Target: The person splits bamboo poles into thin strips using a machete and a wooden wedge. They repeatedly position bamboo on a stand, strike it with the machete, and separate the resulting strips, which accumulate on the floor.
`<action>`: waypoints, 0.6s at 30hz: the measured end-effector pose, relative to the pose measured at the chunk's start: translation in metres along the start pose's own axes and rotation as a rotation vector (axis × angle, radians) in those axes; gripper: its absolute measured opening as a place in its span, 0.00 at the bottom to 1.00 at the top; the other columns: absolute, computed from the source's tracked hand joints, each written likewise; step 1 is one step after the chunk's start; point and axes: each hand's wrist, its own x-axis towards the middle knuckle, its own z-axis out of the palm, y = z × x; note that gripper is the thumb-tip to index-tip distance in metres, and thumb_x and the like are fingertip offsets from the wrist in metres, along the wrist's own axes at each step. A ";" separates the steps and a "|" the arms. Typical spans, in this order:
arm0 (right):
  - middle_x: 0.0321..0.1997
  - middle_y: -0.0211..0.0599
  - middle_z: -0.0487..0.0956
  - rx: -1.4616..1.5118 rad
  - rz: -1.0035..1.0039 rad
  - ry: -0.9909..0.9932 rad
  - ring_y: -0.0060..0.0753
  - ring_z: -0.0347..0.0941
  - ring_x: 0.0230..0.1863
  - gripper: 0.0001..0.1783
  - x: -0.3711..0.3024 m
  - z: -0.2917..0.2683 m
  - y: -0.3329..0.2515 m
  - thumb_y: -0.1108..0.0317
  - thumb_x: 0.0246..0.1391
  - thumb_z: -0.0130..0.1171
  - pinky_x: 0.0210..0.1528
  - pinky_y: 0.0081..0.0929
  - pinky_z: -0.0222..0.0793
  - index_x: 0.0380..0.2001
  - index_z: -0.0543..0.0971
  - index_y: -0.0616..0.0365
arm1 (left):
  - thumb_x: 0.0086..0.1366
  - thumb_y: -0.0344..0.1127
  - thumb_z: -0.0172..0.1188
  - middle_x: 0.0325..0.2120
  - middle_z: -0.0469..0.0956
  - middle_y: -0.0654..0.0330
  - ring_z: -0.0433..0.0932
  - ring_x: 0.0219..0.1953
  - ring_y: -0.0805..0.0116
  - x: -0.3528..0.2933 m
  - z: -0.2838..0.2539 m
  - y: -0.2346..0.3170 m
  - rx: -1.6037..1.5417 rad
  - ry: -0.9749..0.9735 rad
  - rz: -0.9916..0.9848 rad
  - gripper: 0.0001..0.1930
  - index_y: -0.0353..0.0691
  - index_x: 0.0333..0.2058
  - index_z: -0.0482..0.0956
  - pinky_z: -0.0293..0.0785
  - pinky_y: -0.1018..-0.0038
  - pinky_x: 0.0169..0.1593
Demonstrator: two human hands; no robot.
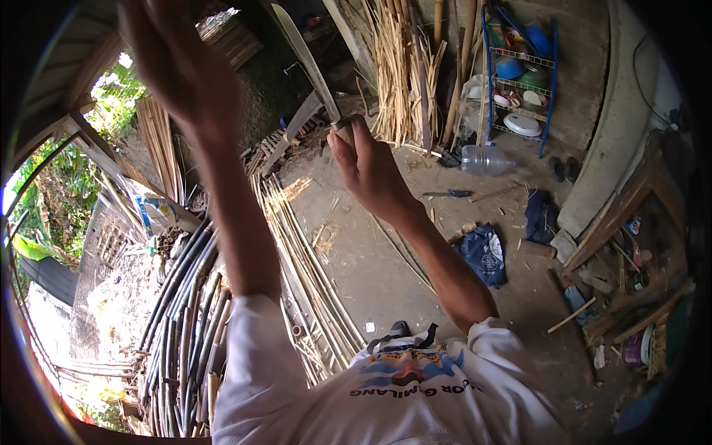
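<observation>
My right hand [363,167] is closed round the wooden handle of a machete [305,59]. Its long blade points up and to the left, over the far part of the floor. High at the upper left is my left hand [182,74], raised and smeared by motion. The top edge of the view cuts off its fingers, so what they do is hidden. Just behind the machete, a broad curved, blade-shaped piece [295,124] leans over a pile of short sticks. Below my hands, long split bamboo strips [308,259] lie on the floor.
Dark bamboo poles [182,311] are heaped at left. Split strips [404,74] stand against the far wall, beside a blue rack [552,96] of dishes. On the floor lie a plastic bottle [487,160], a knife [449,193] and dark blue cloth [482,254]. Wooden framing [615,204] stands at right.
</observation>
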 end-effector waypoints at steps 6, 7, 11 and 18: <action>0.19 0.44 0.72 -0.057 -0.154 0.144 0.44 0.72 0.18 0.15 0.015 0.019 0.011 0.58 0.67 0.49 0.22 0.36 0.65 0.37 0.67 0.62 | 0.73 0.44 0.46 0.62 0.62 0.52 0.57 0.67 0.61 0.024 0.062 -0.043 0.457 -0.845 0.815 0.21 0.38 0.56 0.72 0.52 0.60 0.68; 0.19 0.44 0.73 -0.092 -0.154 0.144 0.45 0.72 0.18 0.16 0.027 0.010 0.017 0.58 0.67 0.49 0.22 0.36 0.65 0.37 0.67 0.62 | 0.72 0.45 0.46 0.64 0.62 0.53 0.56 0.68 0.62 0.022 0.075 -0.054 0.490 -0.884 0.899 0.21 0.38 0.56 0.72 0.51 0.60 0.69; 0.19 0.47 0.74 -0.108 -0.081 0.073 0.47 0.75 0.20 0.16 0.024 0.002 0.026 0.58 0.67 0.49 0.22 0.37 0.65 0.37 0.66 0.62 | 0.72 0.45 0.47 0.65 0.63 0.57 0.56 0.69 0.63 0.017 0.094 -0.065 0.531 -0.904 0.920 0.22 0.39 0.58 0.71 0.49 0.60 0.71; 0.18 0.40 0.70 -0.029 0.008 0.083 0.36 0.69 0.18 0.17 0.004 -0.001 0.038 0.55 0.67 0.48 0.22 0.36 0.63 0.36 0.66 0.60 | 0.70 0.41 0.50 0.56 0.69 0.56 0.68 0.58 0.64 -0.001 0.103 -0.084 0.340 -0.880 0.915 0.17 0.44 0.54 0.73 0.65 0.63 0.59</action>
